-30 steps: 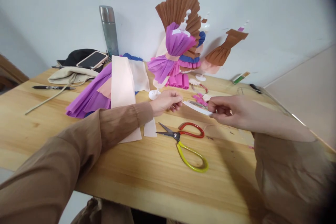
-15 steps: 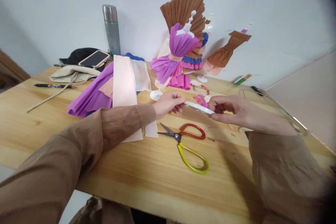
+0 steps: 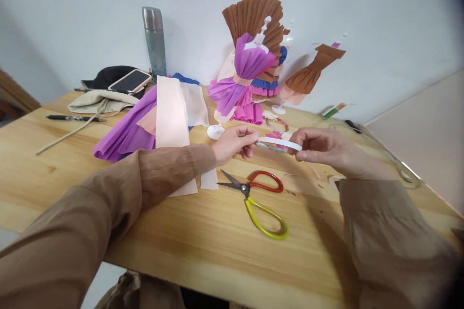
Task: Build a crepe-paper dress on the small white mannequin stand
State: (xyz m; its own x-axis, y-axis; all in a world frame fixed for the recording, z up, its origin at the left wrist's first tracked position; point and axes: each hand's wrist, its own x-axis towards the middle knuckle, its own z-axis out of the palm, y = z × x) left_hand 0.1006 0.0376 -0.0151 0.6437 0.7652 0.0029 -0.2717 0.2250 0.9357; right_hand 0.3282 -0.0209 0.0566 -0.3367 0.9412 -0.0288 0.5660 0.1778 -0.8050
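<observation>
My left hand [image 3: 234,142] and my right hand [image 3: 319,148] each pinch one side of a thin white tape roll [image 3: 279,144], held level just above the wooden table [image 3: 203,236]. Both hands are closed on it, with brown sleeves behind them. Scissors [image 3: 259,198] with one red and one yellow handle lie on the table just below the roll. Behind my hands stand small mannequins in pleated crepe-paper dresses [image 3: 250,67] of purple, brown, pink and blue.
Purple and cream crepe paper sheets [image 3: 159,116] lie under my left forearm. At the back left are a steel flask [image 3: 154,41], a phone [image 3: 129,81] on a black cap, a beige bag [image 3: 96,102] and a pen [image 3: 74,118]. Paper scraps [image 3: 277,128] sit near the wall.
Both hands have lifted the tape roll slightly and turned it more level; the right hand has slid a little to the right along it.
</observation>
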